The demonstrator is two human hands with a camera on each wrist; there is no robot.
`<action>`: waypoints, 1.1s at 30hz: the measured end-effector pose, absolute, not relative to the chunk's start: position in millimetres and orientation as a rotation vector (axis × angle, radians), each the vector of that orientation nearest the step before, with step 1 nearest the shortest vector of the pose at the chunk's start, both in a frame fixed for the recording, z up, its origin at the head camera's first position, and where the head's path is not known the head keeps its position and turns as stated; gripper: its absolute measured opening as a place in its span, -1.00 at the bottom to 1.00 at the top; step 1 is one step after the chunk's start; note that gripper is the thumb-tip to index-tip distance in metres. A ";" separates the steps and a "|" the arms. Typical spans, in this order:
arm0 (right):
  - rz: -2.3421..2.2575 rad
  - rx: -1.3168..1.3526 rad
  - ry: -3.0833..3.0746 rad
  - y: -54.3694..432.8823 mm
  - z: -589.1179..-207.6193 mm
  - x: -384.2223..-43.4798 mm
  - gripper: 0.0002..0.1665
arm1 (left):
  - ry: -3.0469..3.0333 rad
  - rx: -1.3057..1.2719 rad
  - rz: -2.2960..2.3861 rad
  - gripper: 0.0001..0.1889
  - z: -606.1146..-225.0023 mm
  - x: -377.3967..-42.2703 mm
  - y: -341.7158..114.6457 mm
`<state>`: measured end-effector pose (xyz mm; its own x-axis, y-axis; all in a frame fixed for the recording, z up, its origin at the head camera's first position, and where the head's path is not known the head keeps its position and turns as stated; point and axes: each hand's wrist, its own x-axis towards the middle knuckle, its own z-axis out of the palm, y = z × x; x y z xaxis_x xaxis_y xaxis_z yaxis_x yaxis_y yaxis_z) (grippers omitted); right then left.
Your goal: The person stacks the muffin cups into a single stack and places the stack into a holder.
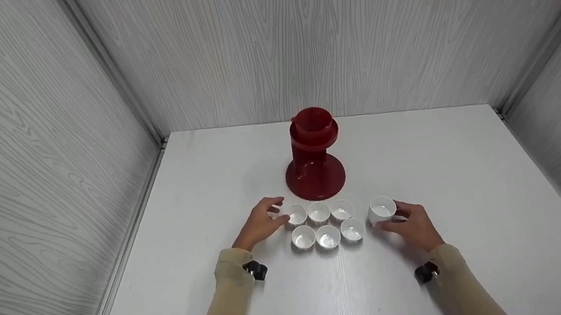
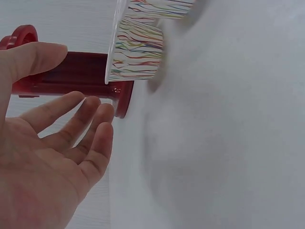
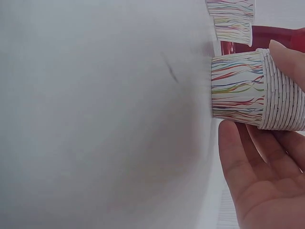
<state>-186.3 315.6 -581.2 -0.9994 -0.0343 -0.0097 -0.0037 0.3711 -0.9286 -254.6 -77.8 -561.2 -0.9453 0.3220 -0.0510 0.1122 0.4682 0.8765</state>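
In the head view, paper baking cups point(image 1: 328, 238) stand in two rows of three on the white table. Multicoloured wavy stripes mark the side of one cup point(image 2: 137, 50) in the left wrist view. My left hand point(image 1: 262, 223) is beside the left end of the back row, its fingers loosely spread, holding nothing. To the right of the rows, my right hand point(image 1: 413, 224) grips a stack of paper baking cups point(image 1: 382, 209). The right wrist view shows the stack point(image 3: 238, 89) between thumb and fingers, many rims nested together.
Behind the cups stands a red plastic device point(image 1: 315, 177) with a round base, an upright column and a cup-shaped top. Pale wood-grain panels point(image 1: 267, 47) enclose the white table point(image 1: 199, 189) at the back and both sides.
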 end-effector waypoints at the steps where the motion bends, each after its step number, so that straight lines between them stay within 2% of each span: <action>1: -1.734 -0.035 2.589 316.1 -581.3 -186.2 -0.18 | 2.499 0.364 1.461 -0.37 -562.2 -253.9 -78.0; 15: -1.717 -0.018 2.599 316.2 -582.1 -187.0 -0.16 | 2.501 0.425 1.421 -0.24 -576.6 -254.3 -72.2; 33: -1.692 -0.002 2.616 316.3 -580.8 -186.4 -0.16 | 2.523 0.448 1.465 -0.30 -583.5 -255.6 -61.2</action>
